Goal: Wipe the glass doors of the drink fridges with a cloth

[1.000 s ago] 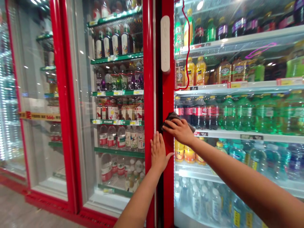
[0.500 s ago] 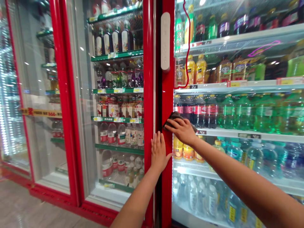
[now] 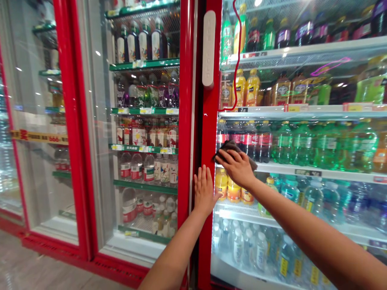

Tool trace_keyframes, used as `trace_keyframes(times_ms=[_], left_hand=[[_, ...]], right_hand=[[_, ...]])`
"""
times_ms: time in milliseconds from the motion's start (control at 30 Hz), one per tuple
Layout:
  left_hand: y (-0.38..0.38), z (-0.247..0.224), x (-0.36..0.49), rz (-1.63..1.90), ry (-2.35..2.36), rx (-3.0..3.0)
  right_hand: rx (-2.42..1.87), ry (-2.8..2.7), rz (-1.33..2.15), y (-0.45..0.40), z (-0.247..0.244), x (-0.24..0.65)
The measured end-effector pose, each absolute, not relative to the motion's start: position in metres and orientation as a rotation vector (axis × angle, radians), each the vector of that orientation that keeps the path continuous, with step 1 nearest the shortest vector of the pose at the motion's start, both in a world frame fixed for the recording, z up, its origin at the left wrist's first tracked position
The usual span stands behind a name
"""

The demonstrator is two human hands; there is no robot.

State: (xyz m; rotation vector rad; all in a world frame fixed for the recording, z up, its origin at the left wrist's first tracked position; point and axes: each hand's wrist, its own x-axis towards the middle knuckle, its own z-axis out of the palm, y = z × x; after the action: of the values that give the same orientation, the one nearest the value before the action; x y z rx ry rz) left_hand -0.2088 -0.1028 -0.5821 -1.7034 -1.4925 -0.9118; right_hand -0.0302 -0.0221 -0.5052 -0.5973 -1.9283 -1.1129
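Observation:
My right hand presses a dark grey cloth against the glass door of the right drinks fridge, near its left edge. The fingers lie over the cloth and cover part of it. Lower down and to the left, my left hand rests with straight fingers on the red door frame, holding nothing. Its thumb points right, towards the glass. Above both hands a long white handle is fixed to the same frame.
Behind the glass, shelves carry cola bottles, green soda bottles and orange drinks. To the left stands another red-framed fridge with bottles on green-edged shelves. A tiled floor shows at lower left.
My right hand has slid the cloth rightward, from the red frame's edge further onto the glass. My left hand stays on the frame. The view has shifted slightly to the right.

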Motion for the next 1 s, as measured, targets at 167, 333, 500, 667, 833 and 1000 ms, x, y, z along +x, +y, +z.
trace_keyframes(times_ms=[167,333,500,667,833,1000], left_hand=[[-0.104,-0.587,-0.201,-0.912,-1.493,-1.734],[-0.101,-0.58,-0.197,-0.876,-1.48,-1.743],[-0.1,-0.575,-0.194,-0.878,-1.456,-1.749],[-0.095,-0.575,-0.185,-0.864,-1.413,-1.793],[-0.08,-0.57,-0.167,-0.876,-1.365,-1.839],[-0.073,-0.567,-0.155,-0.869,-1.352,-1.862]], right_hand=[[-0.189,-2.243,-1.212,-0.027,-0.561,-0.016],[-0.389,-2.084,-1.192,-0.018,-0.515,0.01],[-0.632,-1.894,-1.038,-0.02,-0.545,0.029],[-0.5,-2.074,-1.081,-0.021,-0.568,0.023],[-0.685,-1.856,-0.999,-0.013,-0.544,0.043],[-0.746,-1.833,-0.979,-0.019,-0.585,0.062]])
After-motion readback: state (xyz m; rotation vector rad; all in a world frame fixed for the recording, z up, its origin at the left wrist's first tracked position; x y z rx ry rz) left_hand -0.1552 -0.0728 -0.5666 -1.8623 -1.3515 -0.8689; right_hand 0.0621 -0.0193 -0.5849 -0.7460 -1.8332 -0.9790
